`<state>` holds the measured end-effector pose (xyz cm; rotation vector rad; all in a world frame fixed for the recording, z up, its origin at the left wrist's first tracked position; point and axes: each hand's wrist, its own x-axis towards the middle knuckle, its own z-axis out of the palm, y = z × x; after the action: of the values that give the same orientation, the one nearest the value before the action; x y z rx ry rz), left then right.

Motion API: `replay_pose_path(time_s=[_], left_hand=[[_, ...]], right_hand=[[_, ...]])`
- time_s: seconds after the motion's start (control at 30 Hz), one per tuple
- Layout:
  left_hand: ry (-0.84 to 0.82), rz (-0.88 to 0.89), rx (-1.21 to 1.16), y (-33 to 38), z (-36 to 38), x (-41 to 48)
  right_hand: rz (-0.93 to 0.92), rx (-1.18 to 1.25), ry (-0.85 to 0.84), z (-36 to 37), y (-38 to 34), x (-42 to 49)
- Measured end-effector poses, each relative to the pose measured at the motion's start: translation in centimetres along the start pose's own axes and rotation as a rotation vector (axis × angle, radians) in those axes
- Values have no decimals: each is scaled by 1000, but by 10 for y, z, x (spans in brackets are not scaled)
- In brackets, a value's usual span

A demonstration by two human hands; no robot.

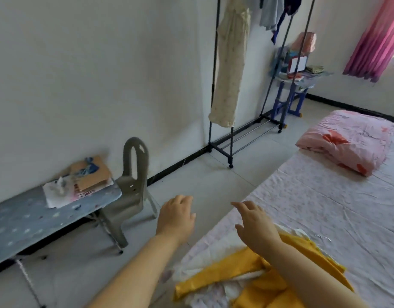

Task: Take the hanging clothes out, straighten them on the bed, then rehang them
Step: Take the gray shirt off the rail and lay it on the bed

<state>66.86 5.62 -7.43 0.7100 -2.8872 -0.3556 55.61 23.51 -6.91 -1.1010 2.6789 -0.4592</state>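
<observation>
Both grips are hanging released, the left hand [177,215] beside the bed [325,207] and the right hand [255,227] over its edge, leaving the yellow garment [247,276] lying on the bed for straightening.

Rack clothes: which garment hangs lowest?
The cream garment at the rack's left end; the grey and dark blue ones end far higher.

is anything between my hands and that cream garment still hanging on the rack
Nothing visible blocks the way. Both the left hand and right hand are empty, and only bare floor lies between them and the cream garment on the clothes rack. The grey chair stands off to the left.
</observation>
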Motion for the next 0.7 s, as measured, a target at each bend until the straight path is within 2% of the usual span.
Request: replay_pose_path(time_s=[0.2, 0.43, 0.7], left_hand=[[177, -289, 84, -153, -91, -107], [308, -648, 194, -317, -183, -293], [453, -1067, 271, -429, -252, -497]], right_hand=[[-290, -39, -44, 21, -187, 8], [-640, -55, -147, 83, -437, -38], [-1115, -89, -252, 162, -667, -131]])
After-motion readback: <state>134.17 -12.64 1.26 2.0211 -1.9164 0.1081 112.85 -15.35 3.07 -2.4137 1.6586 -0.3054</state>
